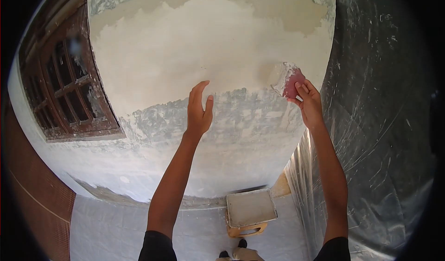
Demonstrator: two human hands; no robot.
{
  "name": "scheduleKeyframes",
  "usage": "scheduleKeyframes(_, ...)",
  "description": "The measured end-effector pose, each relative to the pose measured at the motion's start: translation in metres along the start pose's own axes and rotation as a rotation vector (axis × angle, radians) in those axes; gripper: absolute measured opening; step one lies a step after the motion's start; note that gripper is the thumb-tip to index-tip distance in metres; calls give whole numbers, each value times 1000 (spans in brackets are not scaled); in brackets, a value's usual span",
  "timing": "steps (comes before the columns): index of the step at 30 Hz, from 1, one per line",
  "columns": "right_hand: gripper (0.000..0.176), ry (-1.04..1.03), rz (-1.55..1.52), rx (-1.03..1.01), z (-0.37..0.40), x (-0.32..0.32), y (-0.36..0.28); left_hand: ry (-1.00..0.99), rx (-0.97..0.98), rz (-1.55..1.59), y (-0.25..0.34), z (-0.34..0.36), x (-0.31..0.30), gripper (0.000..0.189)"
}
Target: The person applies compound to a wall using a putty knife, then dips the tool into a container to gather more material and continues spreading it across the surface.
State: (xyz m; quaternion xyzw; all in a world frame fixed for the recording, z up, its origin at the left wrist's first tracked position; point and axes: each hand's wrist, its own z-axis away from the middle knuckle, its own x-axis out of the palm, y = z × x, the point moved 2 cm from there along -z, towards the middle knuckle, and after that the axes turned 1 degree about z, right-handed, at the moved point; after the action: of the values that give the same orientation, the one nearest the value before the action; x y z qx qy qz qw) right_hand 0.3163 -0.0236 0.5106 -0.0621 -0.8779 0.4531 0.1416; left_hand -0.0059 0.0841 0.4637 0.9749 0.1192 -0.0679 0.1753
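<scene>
A pink scraper (pixel 294 83), its edge coated with whitish paste, is in my right hand (pixel 309 99), the thumb pressed on its face. The coated edge is at the wall (pixel 185 52), near the border between smooth cream plaster and a rougher grey patchy band; whether it touches cannot be made out. My left hand (pixel 200 110) is raised before the wall to the left, its fingers slightly curved and the thumb apart, holding nothing.
A brown wooden window (pixel 74 84) with panes is at the left. Below stands a stool (pixel 248 229) with a flat tray-like top (pixel 251 207), near my feet. Dark plastic sheeting (pixel 380 122) hangs at the right; pale sheeting (pixel 185 233) covers the floor.
</scene>
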Motion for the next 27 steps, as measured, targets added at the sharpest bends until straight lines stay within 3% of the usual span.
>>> scheduleKeyframes(6,28,-31,129,-274,-71,49,-76,85,192,-103,24,-109,-14,42)
scheduleKeyframes(9,30,14,277,-594,-105,72,-100,96,258,-158,23,-144,-17,43)
scheduleKeyframes(10,30,10,271,-608,-112,81,-103,96,282,-186,24,-154,-18,43)
scheduleKeyframes(13,27,114,553,-930,-124,104,-111,120,293,-223,21,-173,-24,44)
scheduleKeyframes(14,27,111,547,-939,-130,109,-109,127,299,-229,20,-177,-25,44)
scheduleKeyframes(16,31,115,764,-1306,-135,123,-107,152,310,-251,16,-185,-28,44)
scheduleKeyframes(17,36,123,767,-1386,-137,128,-104,153,316,-251,14,-188,-29,44)
scheduleKeyframes(21,40,181,881,-1512,-147,139,-86,166,336,-248,5,-196,-34,43)
scheduleKeyframes(23,45,224,1085,-1563,-147,140,-77,175,357,-236,-4,-200,-36,42)
scheduleKeyframes(27,46,225,1286,-1500,-147,142,-60,197,444,-216,-13,-206,-39,41)
